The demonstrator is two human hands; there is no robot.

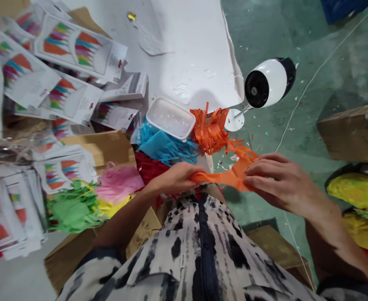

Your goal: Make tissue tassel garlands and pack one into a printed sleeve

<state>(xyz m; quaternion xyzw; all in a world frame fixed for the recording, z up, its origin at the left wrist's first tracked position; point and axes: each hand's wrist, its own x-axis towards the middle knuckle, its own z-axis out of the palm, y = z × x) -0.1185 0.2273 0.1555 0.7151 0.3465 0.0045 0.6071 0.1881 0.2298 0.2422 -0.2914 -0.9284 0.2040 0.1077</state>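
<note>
A strip of orange fringed paper (229, 177) stretches between my two hands in front of my body. My left hand (179, 177) is closed on its narrow, twisted end. The wider part is pinched by the fingers of my right hand (273, 177), with loose fringe hanging beyond them. Just ahead lies a pile of orange fringed paper (209, 129). Beside that, a white plastic tray (170, 118) rests against blue fringed paper (168, 146). Dark red fringed paper (149, 167) shows behind my left wrist.
Packaged tassel cards (74, 46) are heaped at the left. Pink (119, 182) and green fringed paper (74, 207) lie near my left forearm. A black-and-white fan (268, 83) stands beyond the table's edge. Cardboard boxes (350, 133) sit on the floor at right.
</note>
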